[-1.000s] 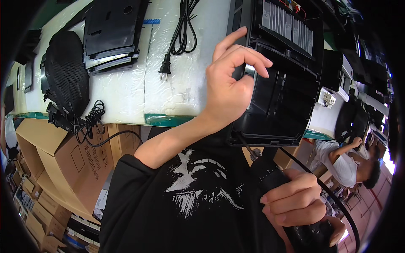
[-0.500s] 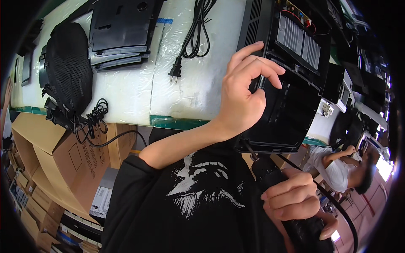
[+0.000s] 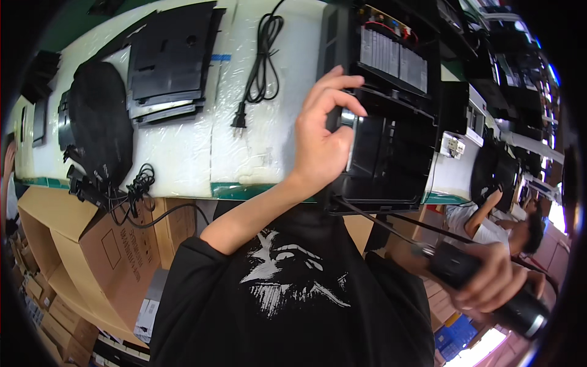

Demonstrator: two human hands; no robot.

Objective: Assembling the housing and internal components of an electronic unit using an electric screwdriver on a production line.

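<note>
My left hand [image 3: 324,137] is at the left wall of a black electronics housing [image 3: 391,202], thumb and fingers curled around a narrow silver metal strip [image 3: 349,160] there. How firmly they grip it is hard to see. My right hand [image 3: 489,275] is wrapped around a black electric screwdriver [image 3: 455,266], held low at the right in front of the table and slightly blurred. Its long thin bit points up and left toward the housing's near edge. Inside the housing, a finned metal heat sink [image 3: 394,61] sits at the far end beside a circuit board with red wires.
A coiled power cord [image 3: 262,73] lies on the wrapped white tabletop [image 3: 177,153]. Stacked black panels [image 3: 168,61] and a black mesh bag [image 3: 101,122] with cables lie at left. Open cardboard boxes [image 3: 110,244] stand below. Another person [image 3: 483,214] sits at the right.
My right hand has swung the screwdriver right, drawing it back from the housing's near edge. My left hand and the housing appear farther left in view, with the left hand still at the housing's wall.
</note>
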